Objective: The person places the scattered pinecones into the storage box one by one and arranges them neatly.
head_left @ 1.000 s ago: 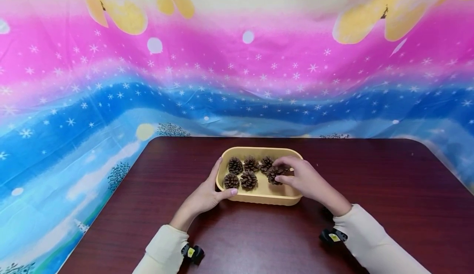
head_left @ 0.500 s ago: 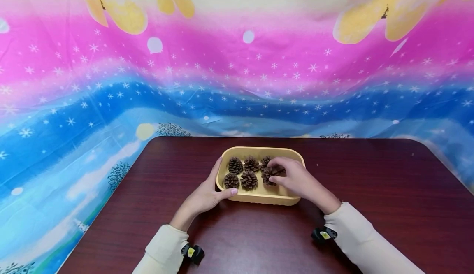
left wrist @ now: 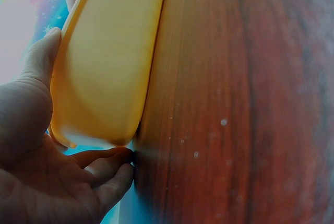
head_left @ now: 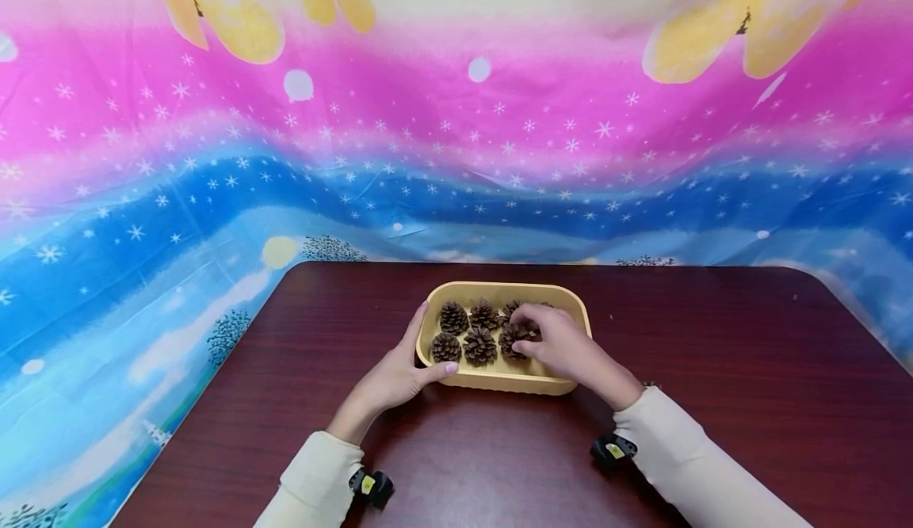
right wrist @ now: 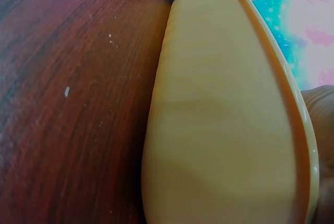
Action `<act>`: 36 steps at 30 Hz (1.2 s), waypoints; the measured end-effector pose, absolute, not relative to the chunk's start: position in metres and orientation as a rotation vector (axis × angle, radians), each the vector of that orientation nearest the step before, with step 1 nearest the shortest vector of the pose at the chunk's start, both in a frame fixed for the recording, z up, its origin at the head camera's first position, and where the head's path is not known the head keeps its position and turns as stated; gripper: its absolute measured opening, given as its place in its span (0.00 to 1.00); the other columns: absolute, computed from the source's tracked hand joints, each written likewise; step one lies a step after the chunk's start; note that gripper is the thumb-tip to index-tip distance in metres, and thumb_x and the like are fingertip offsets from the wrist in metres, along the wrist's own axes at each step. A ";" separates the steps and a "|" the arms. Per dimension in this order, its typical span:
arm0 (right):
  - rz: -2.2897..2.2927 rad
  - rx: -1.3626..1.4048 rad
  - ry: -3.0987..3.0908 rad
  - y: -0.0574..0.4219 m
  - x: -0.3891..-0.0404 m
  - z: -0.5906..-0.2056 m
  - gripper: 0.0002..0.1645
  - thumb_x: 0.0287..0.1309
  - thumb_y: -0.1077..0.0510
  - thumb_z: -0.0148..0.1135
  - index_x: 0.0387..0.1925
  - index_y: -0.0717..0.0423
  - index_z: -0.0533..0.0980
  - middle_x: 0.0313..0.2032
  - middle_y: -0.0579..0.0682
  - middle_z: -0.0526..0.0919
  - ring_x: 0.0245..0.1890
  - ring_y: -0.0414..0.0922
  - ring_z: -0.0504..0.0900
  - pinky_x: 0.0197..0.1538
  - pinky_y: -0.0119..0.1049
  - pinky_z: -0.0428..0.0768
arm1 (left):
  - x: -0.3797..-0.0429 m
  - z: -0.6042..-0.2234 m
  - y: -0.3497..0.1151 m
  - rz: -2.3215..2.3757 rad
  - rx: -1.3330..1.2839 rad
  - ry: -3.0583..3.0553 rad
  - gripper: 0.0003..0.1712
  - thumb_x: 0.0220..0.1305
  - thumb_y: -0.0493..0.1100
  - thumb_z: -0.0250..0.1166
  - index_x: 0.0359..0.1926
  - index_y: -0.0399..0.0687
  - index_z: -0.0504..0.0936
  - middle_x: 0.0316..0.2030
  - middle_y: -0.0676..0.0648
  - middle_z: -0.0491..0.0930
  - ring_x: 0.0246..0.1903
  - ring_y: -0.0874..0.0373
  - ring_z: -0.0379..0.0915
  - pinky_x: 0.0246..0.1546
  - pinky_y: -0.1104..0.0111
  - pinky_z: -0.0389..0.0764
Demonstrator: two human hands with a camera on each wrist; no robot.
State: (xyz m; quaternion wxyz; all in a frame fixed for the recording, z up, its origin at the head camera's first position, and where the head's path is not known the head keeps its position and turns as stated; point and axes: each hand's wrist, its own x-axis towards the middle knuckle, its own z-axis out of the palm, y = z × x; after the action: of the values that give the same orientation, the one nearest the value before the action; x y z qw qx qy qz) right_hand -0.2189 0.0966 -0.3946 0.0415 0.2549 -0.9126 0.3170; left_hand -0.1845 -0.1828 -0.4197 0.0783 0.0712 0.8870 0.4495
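A yellow oblong plastic tray (head_left: 499, 384) with rounded corners holds several brown pine cones (head_left: 480, 347) in two rows. My left hand (head_left: 391, 377) grips the tray's left end, its thumb over the front rim and the other fingers around the outer end wall. Inside the tray, my right hand (head_left: 559, 342) pinches a pine cone (head_left: 511, 341) between thumb and fingers, in the front row right of the others. That hand partly covers the back-row cones at the right. In the right wrist view the tray wall (right wrist: 219, 104) hides most of the right hand (right wrist: 321, 114).
The tray stands on a dark red-brown wooden table (head_left: 713, 338), near its far edge. Behind the table hangs a pink and blue cloth (head_left: 428, 132) printed with snowflakes. Each sleeve cuff carries a small black camera (head_left: 613, 450).
My right hand has moved left within the tray, bringing its pine cone over beside the front-row cones. My left hand keeps its grip in the same place.
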 end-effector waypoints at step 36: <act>0.787 0.705 -2.947 0.090 -0.219 -0.398 0.18 0.59 0.60 0.77 0.49 0.58 0.81 0.49 0.55 0.87 0.53 0.56 0.84 0.57 0.54 0.81 | -0.185 -0.420 -0.183 1.343 0.198 2.655 0.66 0.61 0.61 0.76 0.85 0.76 0.37 0.74 0.35 0.69 0.68 0.40 0.71 0.69 0.41 0.68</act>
State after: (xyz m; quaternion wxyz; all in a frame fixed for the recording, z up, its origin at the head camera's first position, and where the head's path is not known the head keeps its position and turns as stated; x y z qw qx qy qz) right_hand -0.2186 0.0897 -0.3982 0.0053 0.2253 -0.9413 0.2512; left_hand -0.1847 -0.1833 -0.4195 0.0798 0.0663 0.8875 0.4489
